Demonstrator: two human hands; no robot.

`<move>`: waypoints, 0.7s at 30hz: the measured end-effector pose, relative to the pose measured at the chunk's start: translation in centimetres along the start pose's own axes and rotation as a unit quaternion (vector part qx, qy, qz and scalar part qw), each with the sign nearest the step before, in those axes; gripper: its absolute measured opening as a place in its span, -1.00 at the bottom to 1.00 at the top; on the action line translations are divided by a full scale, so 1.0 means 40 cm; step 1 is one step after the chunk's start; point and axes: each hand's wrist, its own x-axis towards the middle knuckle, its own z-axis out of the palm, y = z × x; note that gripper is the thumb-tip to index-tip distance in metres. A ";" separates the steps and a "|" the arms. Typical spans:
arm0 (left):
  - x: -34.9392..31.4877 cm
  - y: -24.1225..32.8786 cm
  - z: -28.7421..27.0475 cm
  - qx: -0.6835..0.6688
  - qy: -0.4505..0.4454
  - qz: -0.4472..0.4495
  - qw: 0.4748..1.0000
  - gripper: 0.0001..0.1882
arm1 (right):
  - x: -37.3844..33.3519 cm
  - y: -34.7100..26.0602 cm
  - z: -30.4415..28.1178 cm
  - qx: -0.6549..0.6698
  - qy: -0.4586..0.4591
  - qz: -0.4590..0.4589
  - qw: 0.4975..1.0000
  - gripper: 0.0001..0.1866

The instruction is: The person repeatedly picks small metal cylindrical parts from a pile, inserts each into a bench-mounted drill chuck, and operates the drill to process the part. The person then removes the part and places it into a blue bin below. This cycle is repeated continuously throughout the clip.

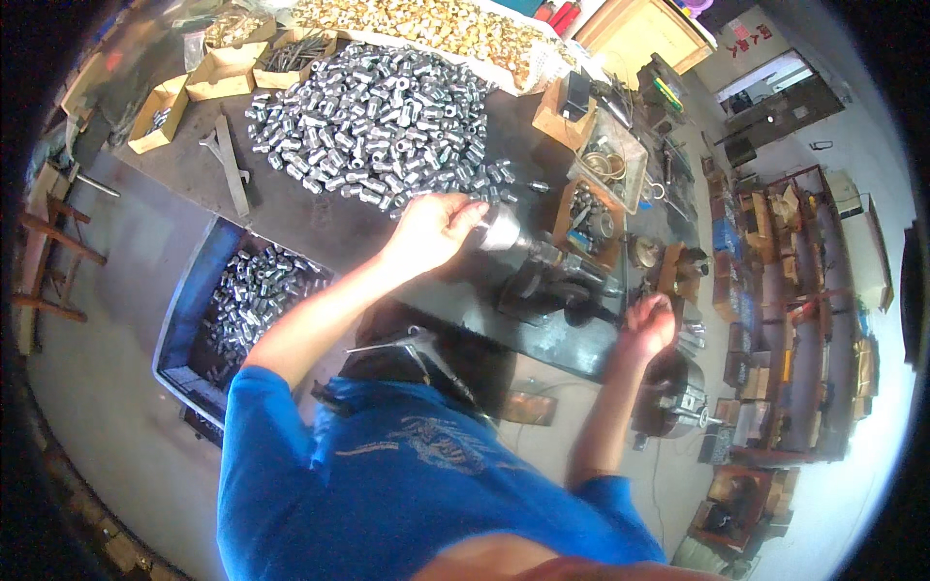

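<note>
My left hand is closed in a pinch at the front of a round silver chuck. Whatever its fingers grip is too small or hidden to make out. The chuck belongs to a dark bench machine mounted on the bench. At that machine's right end my right hand is curled closed, and what lies inside it cannot be made out. Just beyond my left hand spreads a large heap of shiny metal fittings. Several loose fittings lie between the heap and the chuck.
A blue crate of similar metal pieces stands left of my arm. A wrench lies on the bench. Cardboard boxes and brass-coloured parts sit at the back. Parts trays and shelves are right.
</note>
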 end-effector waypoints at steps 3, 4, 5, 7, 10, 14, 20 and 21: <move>-0.001 0.000 0.002 -0.001 0.003 0.011 1.000 -0.63 | 0.096 0.021 0.025 0.031 -0.016 0.008 0.999 -0.83; -0.001 -0.002 0.006 -0.005 0.009 0.012 1.000 -0.63 | 0.110 0.034 0.051 0.046 0.008 0.003 0.999 -0.85; 0.000 -0.002 0.010 -0.010 0.014 0.015 1.000 -0.63 | 0.136 0.056 0.045 0.033 0.006 0.002 0.999 -0.85; 0.001 -0.001 0.013 -0.007 0.013 0.019 1.000 -0.63 | 0.172 0.125 0.038 -0.073 0.077 -0.047 0.993 -0.83; 0.007 -0.006 0.027 -0.022 0.019 0.030 0.999 -0.63 | 0.202 0.232 -0.058 -0.167 0.016 -0.125 0.978 -0.82; 0.006 -0.012 0.029 -0.020 0.024 0.031 0.999 -0.65 | 0.089 0.278 -0.065 -0.163 0.109 -0.045 0.980 -0.83; 0.004 -0.008 0.031 -0.019 0.029 0.030 0.999 -0.65 | -0.056 0.197 -0.126 0.016 0.052 0.108 0.993 -0.83; 0.002 -0.007 0.030 -0.015 0.029 0.026 0.999 -0.65 | -0.071 0.191 -0.120 0.032 0.046 0.084 0.995 -0.83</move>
